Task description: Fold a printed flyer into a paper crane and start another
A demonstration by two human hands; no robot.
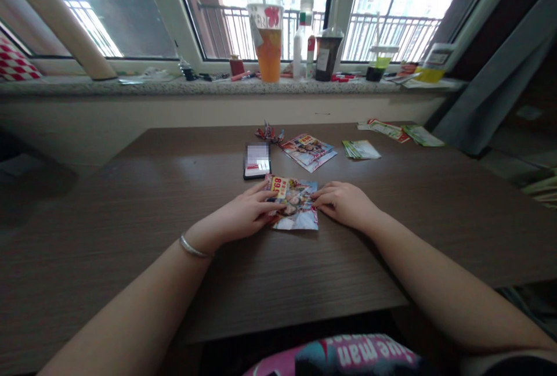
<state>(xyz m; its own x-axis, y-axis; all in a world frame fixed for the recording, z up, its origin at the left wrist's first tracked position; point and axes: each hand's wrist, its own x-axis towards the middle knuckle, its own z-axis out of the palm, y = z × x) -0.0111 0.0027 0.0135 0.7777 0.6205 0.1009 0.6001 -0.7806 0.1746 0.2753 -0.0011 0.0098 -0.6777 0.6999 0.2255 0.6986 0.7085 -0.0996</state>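
A colourful printed leaflet (298, 205) lies on the dark wooden table (130, 219) just in front of me. My left hand (246, 213) rests on its left edge, fingers stretched flat and pressing the paper down. My right hand (343, 202) lies at its right edge with the fingers curled against the paper. A silver bracelet (191, 247) circles my left wrist.
A phone (257, 161) lies behind the leaflet, with a folded paper crane (268, 132) and more leaflets (308, 151) beyond it. Other paper stacks (361, 149) sit at the back right. Drink cups (269, 42) and bottles line the window sill (130, 87).
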